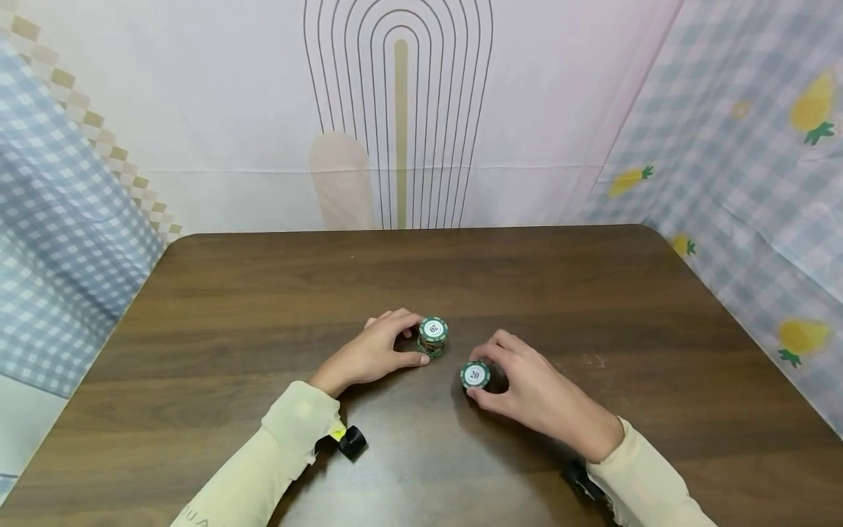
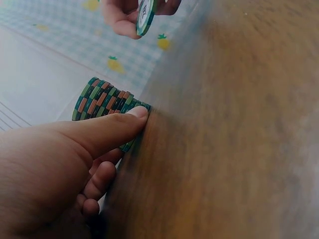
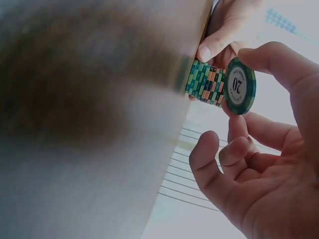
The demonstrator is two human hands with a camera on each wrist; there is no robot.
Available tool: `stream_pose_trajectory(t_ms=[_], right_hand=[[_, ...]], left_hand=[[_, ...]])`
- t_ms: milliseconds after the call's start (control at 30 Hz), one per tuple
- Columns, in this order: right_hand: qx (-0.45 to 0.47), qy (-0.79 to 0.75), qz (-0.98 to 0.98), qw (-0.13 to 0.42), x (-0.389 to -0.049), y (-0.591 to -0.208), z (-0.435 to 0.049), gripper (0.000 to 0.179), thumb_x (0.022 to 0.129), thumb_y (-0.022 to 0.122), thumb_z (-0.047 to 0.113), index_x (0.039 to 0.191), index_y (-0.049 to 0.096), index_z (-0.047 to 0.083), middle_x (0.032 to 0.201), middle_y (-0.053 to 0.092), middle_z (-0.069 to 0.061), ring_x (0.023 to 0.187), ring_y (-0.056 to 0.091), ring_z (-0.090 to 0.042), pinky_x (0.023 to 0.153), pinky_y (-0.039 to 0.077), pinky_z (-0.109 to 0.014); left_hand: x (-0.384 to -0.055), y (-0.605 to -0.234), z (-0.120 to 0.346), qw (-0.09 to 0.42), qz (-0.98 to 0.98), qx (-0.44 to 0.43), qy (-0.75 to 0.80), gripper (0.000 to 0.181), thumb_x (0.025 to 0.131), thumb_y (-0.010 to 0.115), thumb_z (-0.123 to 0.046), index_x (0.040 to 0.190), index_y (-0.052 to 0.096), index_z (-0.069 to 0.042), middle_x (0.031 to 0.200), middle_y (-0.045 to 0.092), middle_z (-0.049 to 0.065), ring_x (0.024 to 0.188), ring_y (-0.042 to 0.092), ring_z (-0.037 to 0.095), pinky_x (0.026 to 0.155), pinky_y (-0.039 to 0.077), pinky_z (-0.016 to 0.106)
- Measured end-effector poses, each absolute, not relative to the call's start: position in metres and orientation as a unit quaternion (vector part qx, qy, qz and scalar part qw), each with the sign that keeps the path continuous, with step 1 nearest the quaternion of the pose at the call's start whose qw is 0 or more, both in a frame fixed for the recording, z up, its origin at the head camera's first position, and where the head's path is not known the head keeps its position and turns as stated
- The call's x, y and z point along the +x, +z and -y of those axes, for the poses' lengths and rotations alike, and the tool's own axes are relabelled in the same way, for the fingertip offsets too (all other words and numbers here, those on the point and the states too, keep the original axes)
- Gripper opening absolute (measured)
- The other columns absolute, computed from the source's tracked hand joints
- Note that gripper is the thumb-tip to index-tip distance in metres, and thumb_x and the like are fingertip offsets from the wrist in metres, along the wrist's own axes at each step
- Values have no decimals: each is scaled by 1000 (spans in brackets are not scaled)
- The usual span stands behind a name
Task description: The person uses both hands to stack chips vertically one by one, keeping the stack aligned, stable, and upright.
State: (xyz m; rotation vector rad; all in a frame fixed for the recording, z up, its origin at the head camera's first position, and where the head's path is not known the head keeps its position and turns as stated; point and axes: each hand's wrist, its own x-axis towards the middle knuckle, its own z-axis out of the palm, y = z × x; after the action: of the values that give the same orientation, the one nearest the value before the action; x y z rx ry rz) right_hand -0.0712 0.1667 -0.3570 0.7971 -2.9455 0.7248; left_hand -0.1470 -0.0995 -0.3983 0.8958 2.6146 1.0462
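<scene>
A stack of green poker chips [image 1: 433, 331] stands on the wooden table, its top chip marked 20. My left hand [image 1: 372, 353] holds the stack from the left, thumb near its base and fingers behind it. In the left wrist view the stack [image 2: 102, 99] shows green, black and orange edges and leans a little unevenly. To the right of the stack, my right hand [image 1: 533, 388] pinches one green poker chip [image 1: 475, 375] by its rim between thumb and finger. That chip [image 3: 240, 85] also reads 20 in the right wrist view and is raised off the table; the other fingers curl loosely.
The brown wooden table [image 1: 263, 293] has rounded far corners. Behind it hangs a white cloth [image 1: 217, 110] with curved lines. Blue checked cloths hang at the left [image 1: 72, 205] and right [image 1: 737, 161]. Dark wrist cameras [image 1: 353, 443] sit at the cuffs.
</scene>
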Motion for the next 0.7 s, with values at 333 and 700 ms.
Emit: stream_pose_trajectory(t_ms=[333,700], right_hand=[[254,283,925,13,-89,-355,-162,27,87,82,15,111,71,15,105,57,6,89,57,-7,80,54,-31],[241,297,924,18,-106,-358,-156,28,86,80,15,112,71,11,103,57,3,85,55,-10,76,52,-29]], left_hand=[[-149,-397,101,95,-880,300,355,49,94,81,-28,137,65,-10,122,64,0,110,55,19,96,35,42],[-147,-399,99,98,-879,303,355,47,94,82,-28,136,66,-12,122,64,-2,110,55,17,96,34,41]])
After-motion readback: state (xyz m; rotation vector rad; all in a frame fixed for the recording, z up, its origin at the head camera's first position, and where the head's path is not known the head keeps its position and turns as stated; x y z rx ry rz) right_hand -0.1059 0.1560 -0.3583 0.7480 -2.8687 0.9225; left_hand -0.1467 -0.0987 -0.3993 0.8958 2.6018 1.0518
